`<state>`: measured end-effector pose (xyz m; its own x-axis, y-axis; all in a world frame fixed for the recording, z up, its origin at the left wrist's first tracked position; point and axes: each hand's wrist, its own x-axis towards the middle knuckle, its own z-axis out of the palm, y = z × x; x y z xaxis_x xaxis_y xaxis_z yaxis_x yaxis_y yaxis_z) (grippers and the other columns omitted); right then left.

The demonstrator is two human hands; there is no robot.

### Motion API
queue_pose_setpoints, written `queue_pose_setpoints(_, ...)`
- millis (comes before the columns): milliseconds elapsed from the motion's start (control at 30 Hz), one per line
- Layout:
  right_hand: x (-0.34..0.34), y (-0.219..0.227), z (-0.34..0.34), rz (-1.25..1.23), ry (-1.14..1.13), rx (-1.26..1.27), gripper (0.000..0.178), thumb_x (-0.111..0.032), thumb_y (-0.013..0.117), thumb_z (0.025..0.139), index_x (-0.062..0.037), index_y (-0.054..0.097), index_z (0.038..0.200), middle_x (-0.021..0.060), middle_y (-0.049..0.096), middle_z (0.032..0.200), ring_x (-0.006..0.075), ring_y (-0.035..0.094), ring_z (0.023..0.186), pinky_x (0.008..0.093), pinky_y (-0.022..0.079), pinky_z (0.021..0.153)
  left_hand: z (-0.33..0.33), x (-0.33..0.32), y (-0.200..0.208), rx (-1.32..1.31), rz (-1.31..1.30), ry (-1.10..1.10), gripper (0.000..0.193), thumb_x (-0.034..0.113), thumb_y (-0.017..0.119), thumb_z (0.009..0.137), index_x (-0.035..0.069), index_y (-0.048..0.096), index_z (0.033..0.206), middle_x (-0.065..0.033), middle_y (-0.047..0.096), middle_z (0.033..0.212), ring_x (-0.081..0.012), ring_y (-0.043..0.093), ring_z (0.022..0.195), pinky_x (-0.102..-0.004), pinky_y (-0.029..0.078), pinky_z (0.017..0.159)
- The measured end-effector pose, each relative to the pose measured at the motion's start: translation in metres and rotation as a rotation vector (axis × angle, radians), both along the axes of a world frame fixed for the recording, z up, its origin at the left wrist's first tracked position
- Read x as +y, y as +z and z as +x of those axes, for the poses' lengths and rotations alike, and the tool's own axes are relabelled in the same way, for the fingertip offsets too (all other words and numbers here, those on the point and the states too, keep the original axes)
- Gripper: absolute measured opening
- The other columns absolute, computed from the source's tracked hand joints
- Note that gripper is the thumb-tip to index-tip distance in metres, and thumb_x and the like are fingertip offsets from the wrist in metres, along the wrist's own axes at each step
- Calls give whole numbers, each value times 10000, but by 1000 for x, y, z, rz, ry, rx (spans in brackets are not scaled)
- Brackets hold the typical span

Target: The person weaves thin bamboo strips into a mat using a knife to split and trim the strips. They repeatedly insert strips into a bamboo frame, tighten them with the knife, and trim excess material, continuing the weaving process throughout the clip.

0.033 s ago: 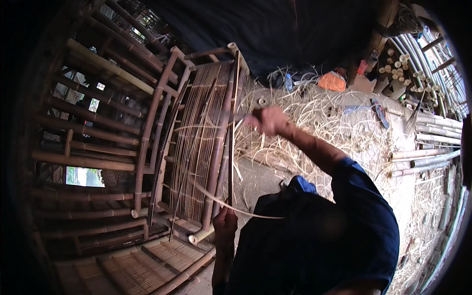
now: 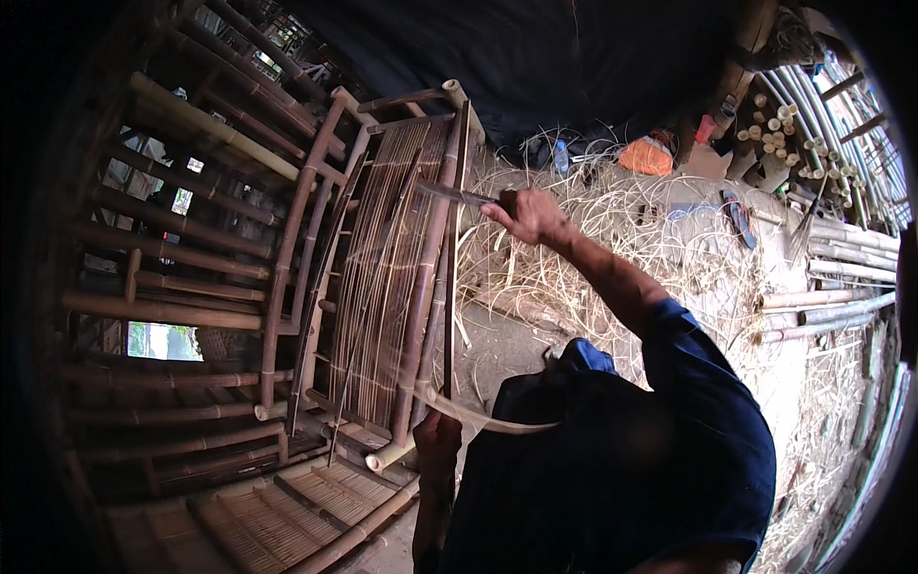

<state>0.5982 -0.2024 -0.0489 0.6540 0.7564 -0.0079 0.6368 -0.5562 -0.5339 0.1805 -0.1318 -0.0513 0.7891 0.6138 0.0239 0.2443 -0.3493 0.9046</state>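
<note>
A bamboo seat frame (image 2: 287, 249) with a panel of thin slats (image 2: 382, 277) lies on its side in front of me. My right hand (image 2: 531, 215) is stretched out at the panel's upper edge, closed around the handle of a knife (image 2: 459, 196) whose blade points left across the slats. My left hand (image 2: 435, 435) is low, beside the frame's bottom rail, gripping a thin pale bamboo strip (image 2: 488, 418) that curves back toward my body. A dark upright slat (image 2: 449, 287) runs between my two hands.
Pale bamboo shavings (image 2: 612, 258) cover the ground to the right. Long bamboo poles (image 2: 832, 297) and a stack of cut ends (image 2: 775, 124) lie far right. An orange bag (image 2: 645, 158) and a sandal (image 2: 736, 215) are behind. Stacked bamboo furniture (image 2: 172, 239) fills the left.
</note>
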Motion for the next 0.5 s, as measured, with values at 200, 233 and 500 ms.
queue_pose_setpoints(200,15,5,-4,232,79,-263,815,-778,338,921,-40,679,858,221,668,713,391,684,684,481,540,629,-47,-7,-2,95,-598,217,428,221,589,994,61,572,1391,91,396,610,-7,401,498,-192,307,447)
queue_pose_setpoints(233,19,5,-11,170,184,-240,823,-786,329,917,-44,681,857,211,661,699,370,684,672,473,540,620,-55,-9,2,83,-674,266,419,209,590,992,70,576,1388,90,404,615,-7,409,498,-191,313,445)
queue_pose_setpoints(500,17,-7,115,200,-414,-136,973,-796,349,907,105,717,919,355,672,851,478,693,869,503,564,747,-99,-44,44,334,-421,231,386,232,575,1010,74,607,1360,60,480,652,-32,451,547,-223,380,504)
